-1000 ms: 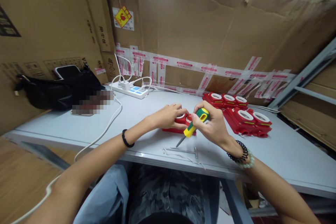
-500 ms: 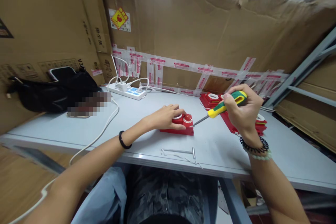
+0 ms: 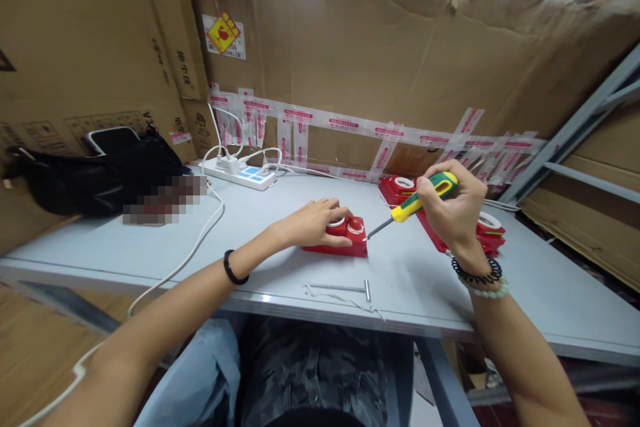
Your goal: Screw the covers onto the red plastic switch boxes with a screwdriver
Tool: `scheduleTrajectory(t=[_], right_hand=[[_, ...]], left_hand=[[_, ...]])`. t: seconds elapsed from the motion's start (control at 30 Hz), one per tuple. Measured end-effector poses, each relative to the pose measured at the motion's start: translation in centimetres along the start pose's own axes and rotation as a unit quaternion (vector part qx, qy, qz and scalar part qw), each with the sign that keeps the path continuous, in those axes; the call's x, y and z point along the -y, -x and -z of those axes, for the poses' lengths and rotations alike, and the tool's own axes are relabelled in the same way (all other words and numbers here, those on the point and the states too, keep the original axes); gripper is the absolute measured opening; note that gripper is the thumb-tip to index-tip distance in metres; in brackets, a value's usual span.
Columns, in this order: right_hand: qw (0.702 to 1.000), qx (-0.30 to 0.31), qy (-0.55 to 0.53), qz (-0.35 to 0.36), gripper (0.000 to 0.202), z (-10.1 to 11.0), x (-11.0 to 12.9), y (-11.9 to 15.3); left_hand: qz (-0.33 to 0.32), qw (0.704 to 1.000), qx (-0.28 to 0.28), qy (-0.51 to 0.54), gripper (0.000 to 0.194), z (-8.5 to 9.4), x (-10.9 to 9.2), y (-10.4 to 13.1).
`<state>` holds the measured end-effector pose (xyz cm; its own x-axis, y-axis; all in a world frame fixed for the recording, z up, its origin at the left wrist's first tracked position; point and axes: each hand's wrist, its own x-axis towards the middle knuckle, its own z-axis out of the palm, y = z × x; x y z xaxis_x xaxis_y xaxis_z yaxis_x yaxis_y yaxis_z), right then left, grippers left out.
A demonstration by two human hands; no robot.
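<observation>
My left hand (image 3: 320, 223) is closed over a red box (image 3: 345, 248) with a white ring and a red round knob on top, pressing it to the table. In my right hand (image 3: 457, 210) is a screwdriver (image 3: 417, 203) with a green and yellow handle, gripped with the thumb along it. Its shaft slants down to the left, and the tip is at the box's right edge; whether it touches a screw is too small to tell. A metal T-shaped tool (image 3: 345, 287) lies in front of the box, beside a thin white cord (image 3: 350, 302).
More red boxes with white rings (image 3: 487, 233) are stacked behind my right hand. A white power strip (image 3: 243, 173) with plugs stands at the back left, its cable crossing the table (image 3: 240, 233). A black bag (image 3: 100, 177) with a phone lies far left. Cardboard walls the back.
My right hand and the screwdriver have shifted slightly left, and the handle is tilted a little differently. My left hand still rests on the red box.
</observation>
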<state>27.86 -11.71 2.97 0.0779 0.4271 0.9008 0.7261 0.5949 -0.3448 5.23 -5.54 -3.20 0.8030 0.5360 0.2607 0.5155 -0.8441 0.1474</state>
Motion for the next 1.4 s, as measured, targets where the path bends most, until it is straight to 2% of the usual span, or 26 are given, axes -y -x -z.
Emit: scheduleTrajectory(t=[0.27, 0.87, 1.27, 1.4], right_hand=[[1.000, 0.003, 0.003, -0.001, 0.008, -0.22, 0.11, 0.07], [0.998, 0.058, 0.021, -0.019, 0.007, -0.42, 0.35, 0.15], [0.997, 0.051, 0.035, -0.044, 0.007, -0.50, -0.27, 0.02], [0.996, 0.052, 0.047, -0.047, 0.009, -0.60, 0.17, 0.07]], left_hand=[[0.003, 1.000, 0.001, 0.001, 0.054, 0.06, -0.07, 0.01], [0.006, 1.000, 0.007, -0.006, 0.053, 0.17, -0.25, -0.07], [0.009, 1.000, 0.005, -0.002, 0.053, -0.03, -0.07, -0.06], [0.006, 1.000, 0.006, -0.007, 0.054, -0.12, 0.01, -0.10]])
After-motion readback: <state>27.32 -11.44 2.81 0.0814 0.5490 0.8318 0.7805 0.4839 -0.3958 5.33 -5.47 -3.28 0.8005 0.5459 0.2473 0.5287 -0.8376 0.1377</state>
